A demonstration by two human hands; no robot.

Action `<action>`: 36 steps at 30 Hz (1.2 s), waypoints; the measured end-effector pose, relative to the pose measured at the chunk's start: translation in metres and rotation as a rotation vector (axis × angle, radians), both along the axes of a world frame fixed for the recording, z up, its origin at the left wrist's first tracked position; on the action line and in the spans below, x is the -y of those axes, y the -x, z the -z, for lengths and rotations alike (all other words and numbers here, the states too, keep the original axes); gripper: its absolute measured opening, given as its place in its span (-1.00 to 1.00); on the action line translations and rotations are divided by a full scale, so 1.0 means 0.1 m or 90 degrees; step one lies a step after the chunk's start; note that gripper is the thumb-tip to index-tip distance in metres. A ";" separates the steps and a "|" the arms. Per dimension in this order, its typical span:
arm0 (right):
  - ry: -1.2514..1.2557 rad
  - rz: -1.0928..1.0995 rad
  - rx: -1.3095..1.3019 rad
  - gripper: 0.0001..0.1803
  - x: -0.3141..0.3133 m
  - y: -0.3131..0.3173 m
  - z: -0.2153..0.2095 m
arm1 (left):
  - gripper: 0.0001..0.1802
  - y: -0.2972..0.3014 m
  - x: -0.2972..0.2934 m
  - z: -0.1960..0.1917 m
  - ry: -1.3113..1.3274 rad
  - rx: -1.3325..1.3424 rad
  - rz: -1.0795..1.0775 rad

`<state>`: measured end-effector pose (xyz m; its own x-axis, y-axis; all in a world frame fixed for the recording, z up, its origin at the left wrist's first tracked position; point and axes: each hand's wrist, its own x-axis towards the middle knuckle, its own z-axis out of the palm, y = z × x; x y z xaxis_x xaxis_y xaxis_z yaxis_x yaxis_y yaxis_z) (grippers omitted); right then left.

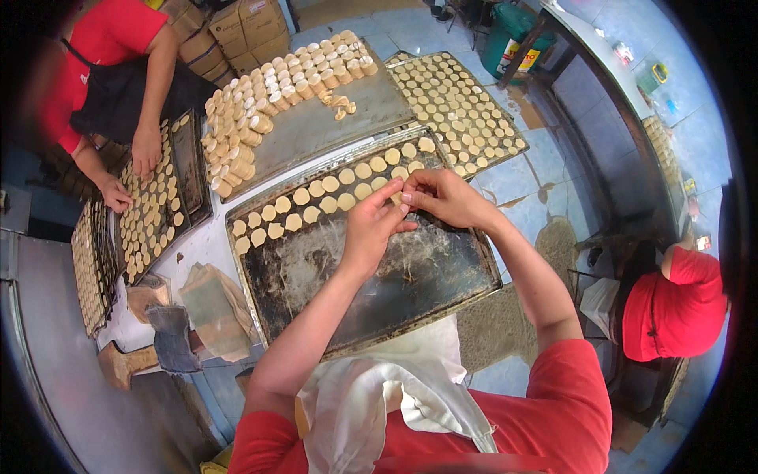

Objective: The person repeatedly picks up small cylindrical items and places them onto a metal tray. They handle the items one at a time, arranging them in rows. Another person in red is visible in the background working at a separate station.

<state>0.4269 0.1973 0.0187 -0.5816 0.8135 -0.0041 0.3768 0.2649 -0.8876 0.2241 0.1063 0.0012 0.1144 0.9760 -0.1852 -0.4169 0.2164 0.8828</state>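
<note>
My left hand [373,227] and my right hand [448,197] meet above a dark, worn baking tray [363,276]. Between their fingertips a small piece of pale dough disc [397,199] shows; most of it is hidden by the fingers. Both hands pinch at it, the left with its outer fingers loosely curled. Two rows of flat round dough discs [317,188] lie along the tray's far side, some with ragged edges. The near part of the tray is bare, scuffed metal.
Stacked dough discs [284,91] cover much of a tray behind mine. Another filled tray [462,110] lies at the back right. At left, a co-worker's hands [146,150] work over discs. Cloths [213,304] and a wooden piece [126,363] lie front left. Another person [675,304] is at right.
</note>
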 end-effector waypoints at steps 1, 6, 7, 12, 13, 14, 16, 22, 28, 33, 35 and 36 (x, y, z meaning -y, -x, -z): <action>-0.019 -0.036 -0.011 -0.66 0.01 -0.03 0.02 | -0.38 -0.01 0.00 0.00 0.007 -0.008 0.002; -0.240 0.229 0.298 -0.60 -0.12 -0.17 0.02 | -0.40 -0.04 0.06 -0.04 -0.018 -0.018 -0.009; -0.259 0.264 0.364 -0.57 -0.12 -0.16 -0.01 | -0.40 -0.03 0.09 -0.06 -0.010 -0.016 -0.007; -0.018 -0.012 -0.033 -0.59 0.40 0.12 -0.03 | -0.40 0.14 0.28 -0.18 -0.013 -0.043 0.015; -0.027 -0.026 -0.005 -0.63 0.47 0.17 -0.05 | -0.40 0.18 0.34 -0.21 -0.002 -0.045 0.022; 0.054 -0.008 -0.022 -0.66 0.50 0.22 -0.08 | -0.42 0.23 0.40 -0.23 -0.002 -0.022 0.018; 0.141 -0.022 -0.081 -0.70 0.51 0.31 -0.12 | -0.43 0.37 0.54 -0.27 -0.003 0.007 0.003; 0.010 -0.022 0.029 -0.77 0.71 0.74 -0.29 | -0.50 0.89 1.06 -0.26 0.024 -0.010 -0.072; 0.026 -0.138 0.033 -0.78 1.31 1.50 -0.50 | -0.66 1.31 1.56 -0.20 0.048 -0.078 -0.128; 0.088 -0.182 -0.016 -0.82 1.34 1.80 -0.34 | -0.70 1.64 1.97 -0.22 0.084 -0.078 -0.227; -0.100 -0.140 0.119 -0.88 1.19 1.89 -0.21 | -0.65 1.78 2.13 -0.22 0.100 -0.064 -0.235; -0.241 -0.087 0.195 -0.90 1.12 1.95 -0.14 | -0.63 1.80 2.18 -0.21 0.097 -0.048 -0.264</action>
